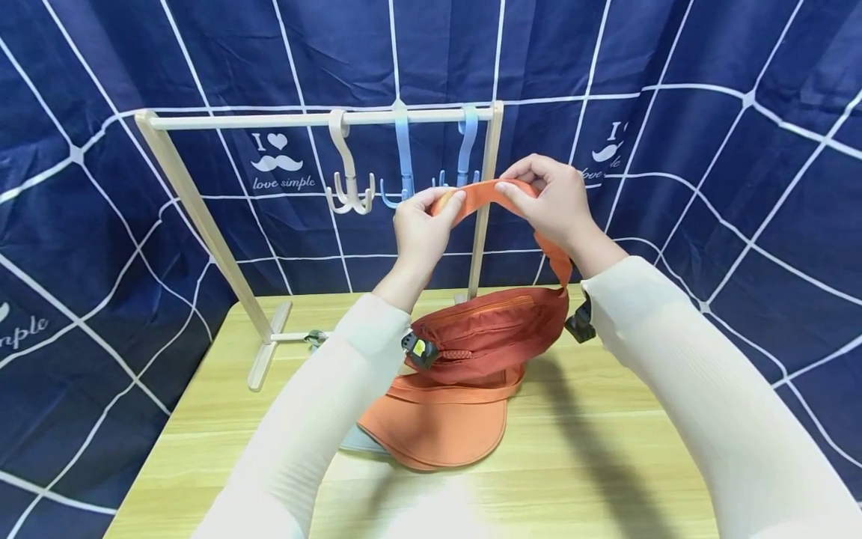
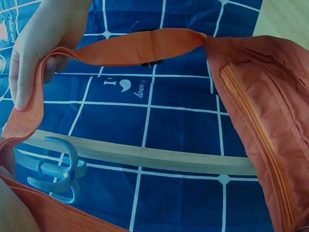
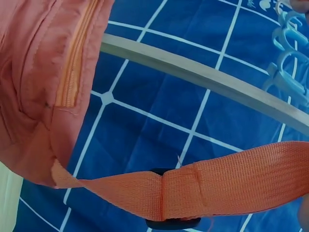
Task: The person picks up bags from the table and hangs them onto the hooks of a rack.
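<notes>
A rust-red waist bag [image 1: 494, 329] with an orange zip hangs from its orange strap [image 1: 480, 196], overlapping an orange cap [image 1: 447, 434] in the head view. My left hand [image 1: 423, 233] pinches the strap between thumb and fingers. A short span away, my right hand [image 1: 557, 196] grips the same strap, and the stretch between both hands bows slightly upward. In the right wrist view a black slider [image 3: 174, 223] sits on the strap close to the bag. Part of the bag is hidden behind my left sleeve in the head view.
Behind the hands stands a wooden rack [image 1: 303, 120] carrying a beige hook [image 1: 349, 172], a blue hook [image 1: 404, 153] and another blue hook [image 1: 466, 150]. A pale grey-blue brim [image 1: 364, 440] peeks from under the orange cap on the wooden table [image 1: 222, 449]. Dark blue curtains [image 1: 741, 187] surround it.
</notes>
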The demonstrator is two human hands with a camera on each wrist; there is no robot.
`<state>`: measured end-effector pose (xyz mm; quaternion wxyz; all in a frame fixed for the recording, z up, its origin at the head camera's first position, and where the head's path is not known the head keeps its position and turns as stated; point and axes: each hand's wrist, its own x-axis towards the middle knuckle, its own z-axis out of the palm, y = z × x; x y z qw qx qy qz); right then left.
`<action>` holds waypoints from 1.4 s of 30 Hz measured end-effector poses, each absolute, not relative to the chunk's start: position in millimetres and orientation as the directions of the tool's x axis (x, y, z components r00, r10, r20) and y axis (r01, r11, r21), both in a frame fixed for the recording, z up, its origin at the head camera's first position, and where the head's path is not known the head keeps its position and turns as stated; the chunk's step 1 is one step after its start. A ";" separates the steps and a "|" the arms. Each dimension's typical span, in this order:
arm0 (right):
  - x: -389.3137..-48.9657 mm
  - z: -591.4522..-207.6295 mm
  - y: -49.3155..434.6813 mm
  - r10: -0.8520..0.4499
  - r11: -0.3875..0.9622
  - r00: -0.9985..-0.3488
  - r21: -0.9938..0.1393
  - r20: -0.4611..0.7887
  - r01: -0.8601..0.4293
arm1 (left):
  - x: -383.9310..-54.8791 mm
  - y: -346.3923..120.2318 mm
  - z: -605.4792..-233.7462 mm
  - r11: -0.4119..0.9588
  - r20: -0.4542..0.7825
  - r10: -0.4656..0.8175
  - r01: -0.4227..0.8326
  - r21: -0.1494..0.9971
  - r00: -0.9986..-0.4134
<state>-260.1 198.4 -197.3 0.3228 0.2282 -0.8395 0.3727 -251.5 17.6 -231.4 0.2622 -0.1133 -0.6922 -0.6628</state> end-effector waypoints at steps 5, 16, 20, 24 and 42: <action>-265.8 -191.3 195.1 -0.128 0.625 -0.686 -0.478 0.717 -0.617 | -255.1 18.7 -228.3 0.130 0.525 -0.223 0.509 0.851 -0.821; -278.7 -182.3 188.9 -0.096 0.624 -0.709 -0.512 0.699 -0.590 | -261.0 22.9 -225.4 0.127 0.522 -0.298 0.509 0.851 -0.799; -281.1 -179.3 187.0 -0.085 0.622 -0.745 -0.549 0.662 -0.558 | -261.3 24.0 -224.2 0.128 0.514 -0.318 0.501 0.856 -0.797; -283.8 -177.4 185.3 -0.068 0.615 -0.775 -0.585 0.629 -0.529 | -261.5 25.6 -224.4 0.134 0.505 -0.337 0.490 0.861 -0.795; -295.0 -168.6 186.8 -0.016 0.563 -0.870 -0.714 0.493 -0.416 | -259.0 32.6 -227.1 0.153 0.471 -0.381 0.448 0.881 -0.796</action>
